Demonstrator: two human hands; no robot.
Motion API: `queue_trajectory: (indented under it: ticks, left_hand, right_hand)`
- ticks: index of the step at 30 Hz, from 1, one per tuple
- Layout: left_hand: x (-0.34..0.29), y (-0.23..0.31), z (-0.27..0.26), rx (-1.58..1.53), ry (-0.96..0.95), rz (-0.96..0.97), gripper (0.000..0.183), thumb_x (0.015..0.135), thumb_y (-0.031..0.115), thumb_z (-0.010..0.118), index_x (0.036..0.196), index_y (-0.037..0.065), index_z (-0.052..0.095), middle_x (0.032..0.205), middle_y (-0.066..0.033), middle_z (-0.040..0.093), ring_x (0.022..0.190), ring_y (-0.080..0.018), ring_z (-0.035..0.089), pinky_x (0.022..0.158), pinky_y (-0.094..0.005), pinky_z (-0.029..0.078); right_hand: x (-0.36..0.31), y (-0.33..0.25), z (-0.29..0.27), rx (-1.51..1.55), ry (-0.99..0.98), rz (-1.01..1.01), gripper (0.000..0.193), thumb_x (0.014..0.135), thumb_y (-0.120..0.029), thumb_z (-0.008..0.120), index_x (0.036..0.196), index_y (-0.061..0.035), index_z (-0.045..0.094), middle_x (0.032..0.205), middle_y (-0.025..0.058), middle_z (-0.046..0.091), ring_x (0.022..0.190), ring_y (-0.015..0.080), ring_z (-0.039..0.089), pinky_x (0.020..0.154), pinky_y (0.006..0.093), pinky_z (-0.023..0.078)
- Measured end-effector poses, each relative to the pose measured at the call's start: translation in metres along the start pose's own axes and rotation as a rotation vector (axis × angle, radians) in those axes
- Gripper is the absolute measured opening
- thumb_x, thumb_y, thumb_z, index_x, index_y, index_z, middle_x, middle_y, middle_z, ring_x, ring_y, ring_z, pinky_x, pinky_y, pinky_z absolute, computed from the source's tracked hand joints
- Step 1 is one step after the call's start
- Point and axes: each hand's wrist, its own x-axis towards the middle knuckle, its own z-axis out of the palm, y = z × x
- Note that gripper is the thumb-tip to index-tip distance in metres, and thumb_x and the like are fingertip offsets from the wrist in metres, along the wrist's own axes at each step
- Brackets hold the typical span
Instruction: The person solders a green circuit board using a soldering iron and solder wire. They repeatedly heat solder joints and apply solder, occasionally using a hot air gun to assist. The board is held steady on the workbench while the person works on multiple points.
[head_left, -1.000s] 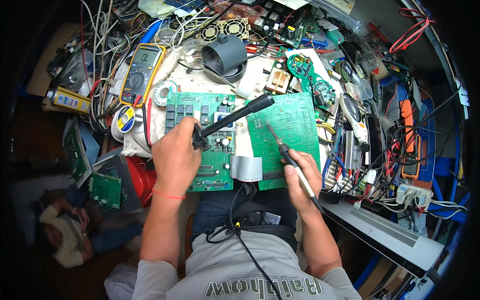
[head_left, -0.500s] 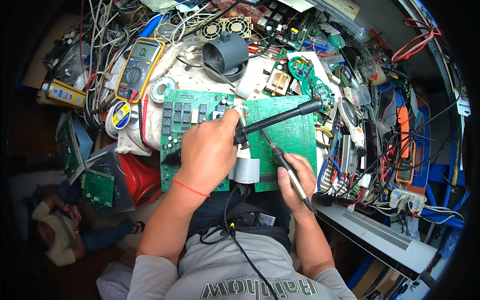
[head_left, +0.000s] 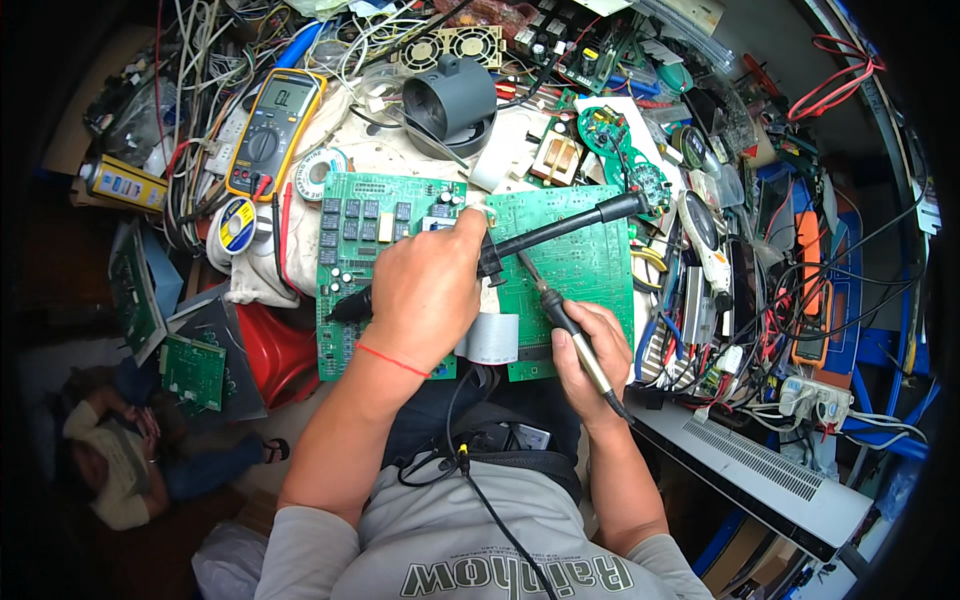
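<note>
My left hand (head_left: 425, 290) is closed around a long black solder sucker (head_left: 545, 234), which slants across the work. Its tapered end lies over the left green circuit board (head_left: 345, 255), and its knobbed end reaches past the right one. Between the fingers and thumb of my right hand (head_left: 600, 350) is a soldering iron (head_left: 560, 312), its tip pointing up and left over the right green circuit board (head_left: 590, 275). Whether that tip touches the board I cannot tell. A grey ribbon cable (head_left: 490, 338) sits between the boards, below the solder sucker.
At left lie a yellow multimeter (head_left: 275, 135) and a solder spool (head_left: 236, 226). A dark grey cylinder (head_left: 450, 105) stands behind the boards. Cables, pliers (head_left: 655, 335) and an orange meter (head_left: 808, 290) crowd the right. A seated person (head_left: 120, 450) is at lower left.
My left hand has shifted slightly up and to the right with the solder sucker. My right hand and the soldering iron stay almost where they were.
</note>
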Motion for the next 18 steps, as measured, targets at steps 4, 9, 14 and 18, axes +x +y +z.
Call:
queue_trajectory:
  ticks: [4, 9, 14, 18]
  left_hand:
    - [0.0005, 0.0002, 0.0016, 0.015, -0.001, 0.001, 0.020, 0.081, 0.000, 0.063, 0.101, 0.003, 0.060, 0.075, -0.0192, 0.072, 0.070, -0.0438, 0.072, 0.064, -0.0552, 0.056]
    - [0.0007, -0.0002, 0.0030, 0.008, 0.007, 0.009, 0.021, 0.081, 0.000, 0.064, 0.101, 0.003, 0.060, 0.075, -0.0191, 0.072, 0.071, -0.0438, 0.072, 0.064, -0.0555, 0.056]
    - [0.0012, 0.0003, 0.0036, -0.004, -0.021, -0.069, 0.030, 0.078, 0.003, 0.074, 0.105, 0.009, 0.063, 0.076, -0.0207, 0.071, 0.077, -0.0442, 0.071, 0.069, -0.0548, 0.056]
    - [0.0012, 0.0002, 0.0026, -0.005, -0.022, -0.040, 0.027, 0.078, 0.001, 0.071, 0.103, 0.007, 0.061, 0.076, -0.0200, 0.071, 0.075, -0.0442, 0.071, 0.067, -0.0551, 0.055]
  right_hand:
    - [-0.0001, -0.0002, -0.0007, 0.023, -0.003, 0.014, 0.033, 0.084, -0.001, 0.080, 0.116, 0.0047, 0.071, 0.101, 0.0192, 0.076, 0.098, 0.0352, 0.073, 0.089, 0.0416, 0.057]
    - [-0.0003, -0.0006, -0.0012, 0.025, -0.012, 0.019, 0.033, 0.085, -0.001, 0.079, 0.117, 0.0044, 0.071, 0.102, 0.0192, 0.076, 0.098, 0.0350, 0.073, 0.090, 0.0416, 0.057]
    - [0.0001, -0.0013, -0.0013, 0.019, -0.014, 0.028, 0.033, 0.085, -0.002, 0.079, 0.116, 0.0048, 0.072, 0.102, 0.0192, 0.076, 0.098, 0.0348, 0.073, 0.090, 0.0415, 0.057]
    - [0.0001, -0.0019, -0.0014, 0.015, -0.011, 0.026, 0.033, 0.085, -0.002, 0.079, 0.116, 0.0050, 0.072, 0.102, 0.0192, 0.076, 0.098, 0.0351, 0.073, 0.090, 0.0416, 0.057]
